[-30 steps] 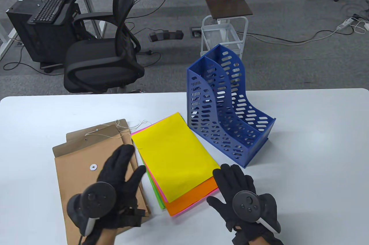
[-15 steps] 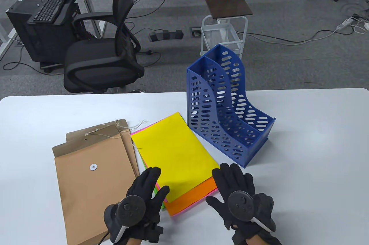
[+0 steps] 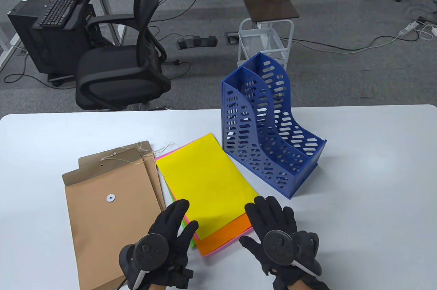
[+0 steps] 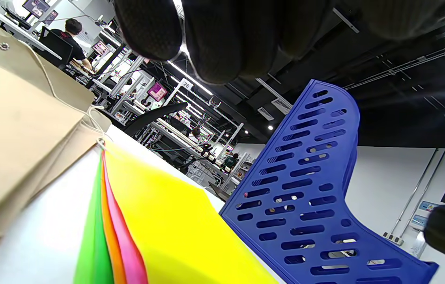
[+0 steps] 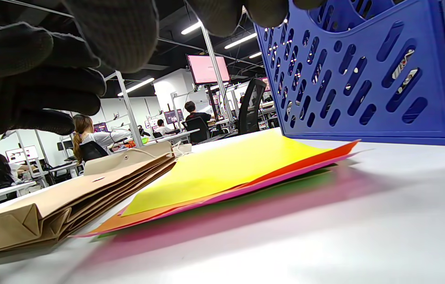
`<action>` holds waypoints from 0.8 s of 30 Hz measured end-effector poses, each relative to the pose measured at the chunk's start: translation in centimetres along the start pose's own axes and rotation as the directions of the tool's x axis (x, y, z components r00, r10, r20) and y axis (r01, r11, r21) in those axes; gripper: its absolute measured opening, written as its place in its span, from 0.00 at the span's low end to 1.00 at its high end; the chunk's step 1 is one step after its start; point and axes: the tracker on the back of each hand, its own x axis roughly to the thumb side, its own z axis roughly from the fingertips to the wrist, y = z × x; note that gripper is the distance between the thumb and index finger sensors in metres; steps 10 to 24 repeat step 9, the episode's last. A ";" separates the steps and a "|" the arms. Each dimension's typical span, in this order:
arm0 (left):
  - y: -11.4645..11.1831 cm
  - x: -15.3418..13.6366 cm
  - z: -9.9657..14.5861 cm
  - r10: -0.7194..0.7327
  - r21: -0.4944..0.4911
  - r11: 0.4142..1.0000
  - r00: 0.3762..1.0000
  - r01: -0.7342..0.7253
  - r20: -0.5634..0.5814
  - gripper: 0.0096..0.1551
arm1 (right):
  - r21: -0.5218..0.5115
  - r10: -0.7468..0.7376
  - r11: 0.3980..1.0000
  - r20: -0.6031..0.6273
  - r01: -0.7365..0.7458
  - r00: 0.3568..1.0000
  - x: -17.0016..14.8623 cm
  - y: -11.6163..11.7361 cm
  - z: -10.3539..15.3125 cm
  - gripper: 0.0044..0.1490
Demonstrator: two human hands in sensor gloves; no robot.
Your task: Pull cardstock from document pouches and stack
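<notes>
A fanned stack of cardstock point(image 3: 208, 184), yellow on top over orange, pink and green sheets, lies mid-table; it also shows in the left wrist view point(image 4: 167, 221) and the right wrist view point(image 5: 222, 169). Brown document pouches point(image 3: 109, 201) with string ties lie stacked to its left. My left hand point(image 3: 170, 225) is open, fingers over the stack's near left edge. My right hand point(image 3: 269, 218) is open, fingers at the stack's near right corner. Neither hand holds anything.
A blue perforated file rack point(image 3: 273, 139) stands just right of the cardstock, close to my right hand. The white table point(image 3: 375, 184) runs to the right. A black office chair point(image 3: 126, 71) stands beyond the far edge.
My left hand moved right, off the pouches, to the stack's left edge. My right hand shifted slightly left toward the orange corner.
</notes>
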 end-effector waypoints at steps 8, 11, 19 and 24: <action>-0.3 0.4 -0.2 -0.013 -0.029 0.999 1.000 0.014 0.022 0.38 | 0.018 -0.008 1.000 -0.005 0.008 1.000 -0.1 0.2 -0.1 0.51; -0.3 0.4 -0.2 -0.015 -0.026 1.000 1.000 0.016 0.025 0.38 | 0.018 -0.007 1.000 -0.005 0.007 1.000 -0.1 0.2 -0.1 0.51; -0.3 0.4 -0.2 -0.015 -0.026 1.000 1.000 0.016 0.025 0.38 | 0.018 -0.007 1.000 -0.005 0.007 1.000 -0.1 0.2 -0.1 0.51; -0.3 0.4 -0.2 -0.015 -0.026 1.000 1.000 0.016 0.025 0.38 | 0.018 -0.007 1.000 -0.005 0.007 1.000 -0.1 0.2 -0.1 0.51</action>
